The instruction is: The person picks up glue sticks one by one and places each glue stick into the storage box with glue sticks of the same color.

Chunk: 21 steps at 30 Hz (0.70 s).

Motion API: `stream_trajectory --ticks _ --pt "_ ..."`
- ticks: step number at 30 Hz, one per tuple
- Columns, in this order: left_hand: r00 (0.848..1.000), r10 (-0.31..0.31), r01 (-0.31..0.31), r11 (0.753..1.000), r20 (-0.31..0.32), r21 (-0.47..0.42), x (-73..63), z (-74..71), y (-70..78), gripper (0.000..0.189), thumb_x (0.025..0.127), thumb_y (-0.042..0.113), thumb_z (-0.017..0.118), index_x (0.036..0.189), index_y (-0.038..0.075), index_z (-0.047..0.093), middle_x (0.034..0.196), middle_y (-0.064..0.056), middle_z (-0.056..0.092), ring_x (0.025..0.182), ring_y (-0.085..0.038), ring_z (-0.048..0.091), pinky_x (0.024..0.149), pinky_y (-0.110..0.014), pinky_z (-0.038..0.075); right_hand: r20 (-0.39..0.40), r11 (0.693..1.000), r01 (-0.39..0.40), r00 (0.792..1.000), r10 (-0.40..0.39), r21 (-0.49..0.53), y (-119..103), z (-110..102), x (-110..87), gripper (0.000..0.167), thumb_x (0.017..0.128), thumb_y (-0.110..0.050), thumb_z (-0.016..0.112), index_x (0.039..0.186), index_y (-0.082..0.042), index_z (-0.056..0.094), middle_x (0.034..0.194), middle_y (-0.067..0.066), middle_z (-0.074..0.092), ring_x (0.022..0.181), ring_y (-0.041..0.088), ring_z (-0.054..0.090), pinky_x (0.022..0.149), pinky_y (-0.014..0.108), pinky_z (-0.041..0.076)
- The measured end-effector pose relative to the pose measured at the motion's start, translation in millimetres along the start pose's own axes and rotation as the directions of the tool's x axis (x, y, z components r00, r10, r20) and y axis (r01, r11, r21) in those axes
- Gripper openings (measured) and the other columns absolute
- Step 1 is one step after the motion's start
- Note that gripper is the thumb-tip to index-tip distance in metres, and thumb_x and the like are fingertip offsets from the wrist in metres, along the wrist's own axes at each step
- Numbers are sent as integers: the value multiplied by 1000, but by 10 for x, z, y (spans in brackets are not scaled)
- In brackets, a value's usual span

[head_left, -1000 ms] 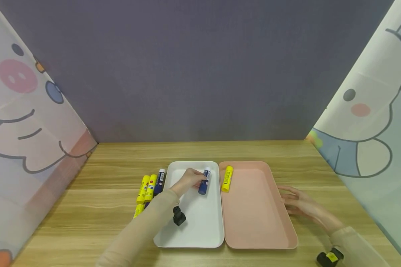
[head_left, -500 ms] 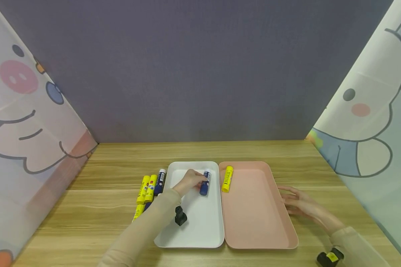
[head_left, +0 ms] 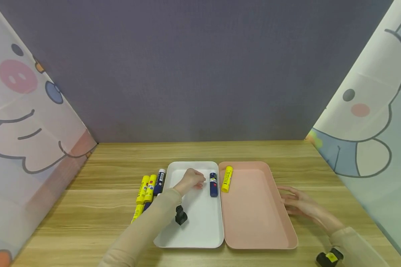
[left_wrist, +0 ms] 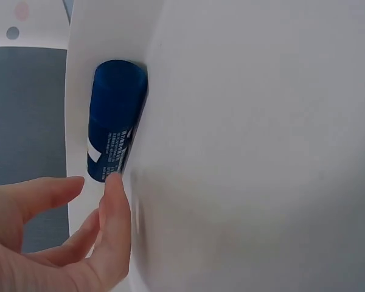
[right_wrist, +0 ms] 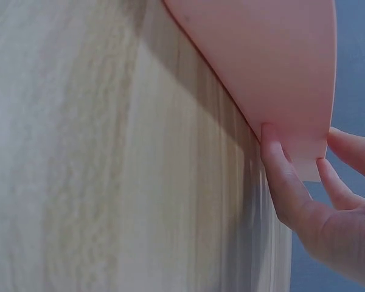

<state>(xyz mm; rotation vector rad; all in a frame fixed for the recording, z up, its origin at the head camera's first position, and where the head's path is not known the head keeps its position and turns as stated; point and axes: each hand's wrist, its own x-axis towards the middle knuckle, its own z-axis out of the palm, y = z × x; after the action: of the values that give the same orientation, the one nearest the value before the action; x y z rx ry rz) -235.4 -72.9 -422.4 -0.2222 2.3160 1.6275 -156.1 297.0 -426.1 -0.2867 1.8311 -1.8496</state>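
Note:
A dark blue glue stick (head_left: 213, 185) lies lengthwise in the white tray (head_left: 190, 237), near its right wall. My left hand (head_left: 191, 179) is just left of it, over the tray, with nothing between the fingers. In the left wrist view, thumb and fingers stand apart, the fingertips right at the near end of the blue glue stick (left_wrist: 114, 121). A yellow glue stick (head_left: 227, 179) lies in the upper left of the pink tray (head_left: 257, 241). My right hand (head_left: 299, 204) rests at that tray's right edge, relaxed fingertips touching its wall and rim in the right wrist view.
Left of the white tray lie several glue sticks: yellow ones (head_left: 142, 190) and a blue one (head_left: 159, 181), with another blue one (head_left: 147, 205) partly hidden by my left sleeve. The two trays stand side by side on the wooden table (head_left: 100, 207). A grey panel (head_left: 200, 74) rises behind.
My left hand has let go of the blue glue stick, which has moved slightly right and now lies against the white tray's right side. My right hand has stayed put.

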Motion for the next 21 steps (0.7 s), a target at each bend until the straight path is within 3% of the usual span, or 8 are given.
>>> stream_trajectory --ticks 9,16,21 --pt "999 8 -10 999 48 47 -77 -74 80 25 83 8 54 102 -9 57 88 -19 62 65 -22 61 60 -33 54 -10 1000 -8 1000 8 -12 -13 9 -12 39 90 -9 49 125 -24 43 116 2 54 98 9 57 82 33 48" --pt "992 69 -83 988 106 133 -166 -133 125 25 84 12 54 100 -7 58 83 -17 62 65 -23 61 58 -33 53 -16 1000 -14 1000 14 -9 -22 18 -15 40 90 -10 49 127 -21 41 118 5 53 98 10 57 83 34 48" --pt "985 118 -143 965 122 221 -233 -177 168 24 84 15 54 98 -3 60 80 -14 63 64 -22 61 55 -32 53 -21 1000 -18 1000 18 -6 -21 22 -14 40 90 -10 50 128 -21 41 119 6 52 99 10 57 83 34 48"
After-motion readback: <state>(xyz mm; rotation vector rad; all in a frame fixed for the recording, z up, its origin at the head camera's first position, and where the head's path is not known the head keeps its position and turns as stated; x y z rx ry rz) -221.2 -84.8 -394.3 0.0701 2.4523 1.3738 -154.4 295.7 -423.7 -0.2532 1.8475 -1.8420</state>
